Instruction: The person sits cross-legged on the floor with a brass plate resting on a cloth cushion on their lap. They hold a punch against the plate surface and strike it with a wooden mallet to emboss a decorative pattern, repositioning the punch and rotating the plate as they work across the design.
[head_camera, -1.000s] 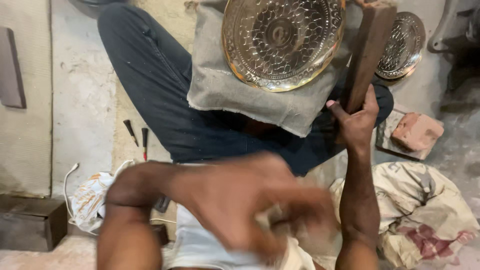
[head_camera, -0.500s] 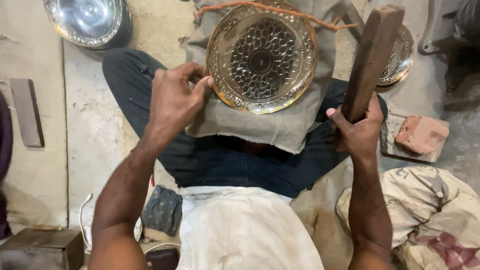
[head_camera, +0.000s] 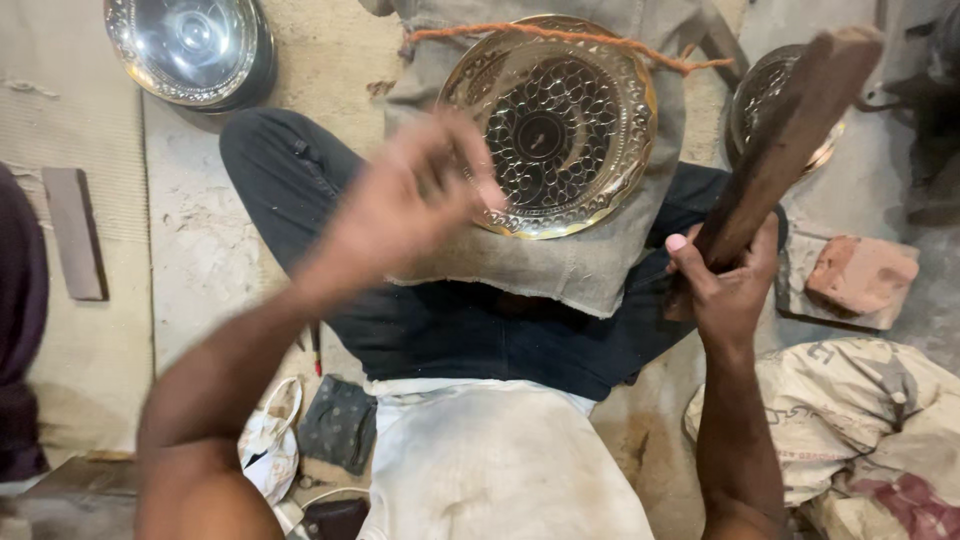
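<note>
Concrete floor (head_camera: 200, 270), dusty and stained, seen from above; the person sits on it with legs in dark trousers (head_camera: 300, 190) folded under the work.

Obs 1: a brass plate (head_camera: 548, 125), round, with a pierced or embossed lattice pattern, lies face up on a grey sackcloth pad (head_camera: 590, 265) draped over the lap. Judgement: the pad cushions the metal and keeps it from sliding on the knees. An orange cord (head_camera: 560, 40) runs across the plate's far rim.

Obs 2: left hand (head_camera: 415, 205) is raised over the plate's near-left edge, motion-blurred. Its fingers seem loosely curled with tips gathered, but whether they pinch anything, cannot tell. It hovers near the plate; contact is not clear.

Obs 3: right hand (head_camera: 725, 290) wraps a dark wooden mallet (head_camera: 785, 150) near its lower end, fingers pressed tight round the shaft, thumb up along it. The mallet tilts up and away to the right of the plate, apart from it. Judgement: the low grip gives swing length.

Surroundings: 1 silvery bowl (head_camera: 185, 45) at top left on the floor; a 2nd patterned plate (head_camera: 760, 100) partly hidden behind the mallet; a reddish brick (head_camera: 860, 275) on a flat slab at right; a printed sack (head_camera: 870, 430) at lower right; a dark cloth scrap (head_camera: 340, 425) near the white shirt (head_camera: 500, 470); a wooden strip (head_camera: 75, 230) at left.
</note>
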